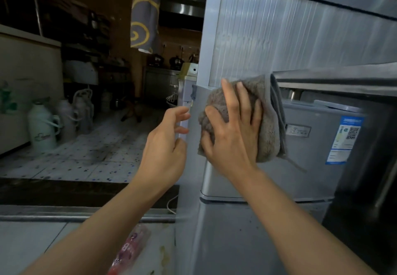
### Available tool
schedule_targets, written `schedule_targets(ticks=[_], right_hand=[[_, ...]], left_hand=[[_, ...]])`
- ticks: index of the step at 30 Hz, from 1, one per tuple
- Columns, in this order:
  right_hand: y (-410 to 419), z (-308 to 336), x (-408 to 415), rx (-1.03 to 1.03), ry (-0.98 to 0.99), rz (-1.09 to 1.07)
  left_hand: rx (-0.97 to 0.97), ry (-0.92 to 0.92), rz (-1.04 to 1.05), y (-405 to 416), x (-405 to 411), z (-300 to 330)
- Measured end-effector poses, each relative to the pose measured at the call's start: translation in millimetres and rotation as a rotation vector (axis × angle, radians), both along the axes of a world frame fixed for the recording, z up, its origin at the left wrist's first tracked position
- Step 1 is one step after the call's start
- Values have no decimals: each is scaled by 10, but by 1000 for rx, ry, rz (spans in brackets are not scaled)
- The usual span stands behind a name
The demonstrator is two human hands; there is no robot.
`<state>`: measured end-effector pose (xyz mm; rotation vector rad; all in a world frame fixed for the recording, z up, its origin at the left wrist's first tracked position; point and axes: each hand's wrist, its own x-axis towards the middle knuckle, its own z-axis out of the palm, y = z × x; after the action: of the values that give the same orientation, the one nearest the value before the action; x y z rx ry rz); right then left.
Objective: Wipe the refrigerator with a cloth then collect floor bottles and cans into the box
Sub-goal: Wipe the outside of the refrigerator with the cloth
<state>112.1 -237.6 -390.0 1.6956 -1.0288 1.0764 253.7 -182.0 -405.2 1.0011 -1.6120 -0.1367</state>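
While the grey cloth (247, 122) sits folded against the upper front of the silver refrigerator (307, 156), near its left corner, the right hand (231, 137) presses it flat w/ fingers spread. Left hand (165, 145) is just beside the fridge's left edge, fingers loosely curled, holding nothing. A pink-labelled bottle (129, 251) lies on the floor below.

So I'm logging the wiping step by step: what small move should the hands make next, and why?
Probably slide the right hand with the grey cloth down along the refrigerator. The cloth is pressed flat near the upper corner, with the surface below it not yet covered. The left hand hovers beside the edge, holding nothing.
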Motion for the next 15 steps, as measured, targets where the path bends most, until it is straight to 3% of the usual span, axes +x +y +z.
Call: schedule_targets(ticks=[3, 9, 12, 15], right_hand=[[-24, -413, -12, -6, 49, 7], [150, -1633, -183, 206, 212, 7], [187, -1542, -343, 170, 290, 37], [118, -1059, -558, 82, 333, 56]], left_hand=[[32, 20, 14, -27, -26, -132], [99, 10, 10, 27, -81, -419], [149, 23, -22, 76, -193, -485], [146, 57, -40, 101, -325, -488]])
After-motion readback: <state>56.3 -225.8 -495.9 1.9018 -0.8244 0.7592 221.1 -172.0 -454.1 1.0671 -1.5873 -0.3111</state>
